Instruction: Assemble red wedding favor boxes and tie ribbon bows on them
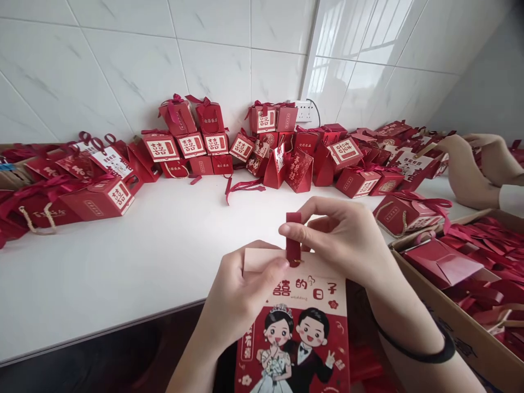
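In front of me at the table's near edge is a red and cream wedding gift bag [303, 327], printed with a cartoon bride and groom. My left hand [245, 289] pinches its cream top edge, thumb in front and fingers behind. My right hand [339, 234] grips a short dark red ribbon [293, 234] between thumb and fingers, just above that edge. The ribbon's lower end lies over the bag's top, where a small gold-coloured bit shows. Whether the ribbon passes through a hole cannot be made out.
Red gift boxes [196, 144] stand stacked along the tiled wall. More boxes [98, 199] sit at left on the white table [172, 245]. A cardboard carton [446, 311] of red boxes and ribbons is at right. Another person's hands [470, 164] work at far right. A power strip [303, 111] is by the wall.
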Demonstrator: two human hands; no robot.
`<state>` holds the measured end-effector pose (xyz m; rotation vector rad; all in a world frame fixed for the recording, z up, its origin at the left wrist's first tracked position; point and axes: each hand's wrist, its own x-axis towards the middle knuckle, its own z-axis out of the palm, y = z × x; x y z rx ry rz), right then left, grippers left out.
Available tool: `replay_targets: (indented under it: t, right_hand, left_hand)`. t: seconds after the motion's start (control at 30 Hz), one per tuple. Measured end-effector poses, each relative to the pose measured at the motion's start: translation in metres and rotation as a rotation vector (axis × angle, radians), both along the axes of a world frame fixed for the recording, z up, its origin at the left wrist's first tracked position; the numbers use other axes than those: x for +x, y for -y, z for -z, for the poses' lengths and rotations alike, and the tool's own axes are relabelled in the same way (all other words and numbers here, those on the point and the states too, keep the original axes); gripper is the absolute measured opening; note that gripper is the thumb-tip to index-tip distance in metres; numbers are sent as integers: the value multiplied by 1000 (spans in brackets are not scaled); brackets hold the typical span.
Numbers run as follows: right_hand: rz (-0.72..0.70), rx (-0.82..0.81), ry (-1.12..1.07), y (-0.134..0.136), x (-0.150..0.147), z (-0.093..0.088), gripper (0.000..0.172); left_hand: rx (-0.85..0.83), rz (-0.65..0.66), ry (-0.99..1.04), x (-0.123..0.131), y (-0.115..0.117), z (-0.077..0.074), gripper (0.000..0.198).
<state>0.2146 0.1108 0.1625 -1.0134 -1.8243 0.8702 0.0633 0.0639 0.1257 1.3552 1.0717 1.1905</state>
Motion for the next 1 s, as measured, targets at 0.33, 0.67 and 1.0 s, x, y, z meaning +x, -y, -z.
replay_targets:
  t: [0.33,0.67,1.0]
  right_hand:
    - [-154,-130,-26,-6,0,-4,29]
    - [-148,-146,-47,-4,-1,-6,32]
    - [-137,-150,-47,-5,3,-6,31]
  left_hand:
    - [-171,83,167,-4,7,-1,25]
    - [-164,91,170,-1,8,-3,24]
    - [-161,139,155,-1,6,-4,24]
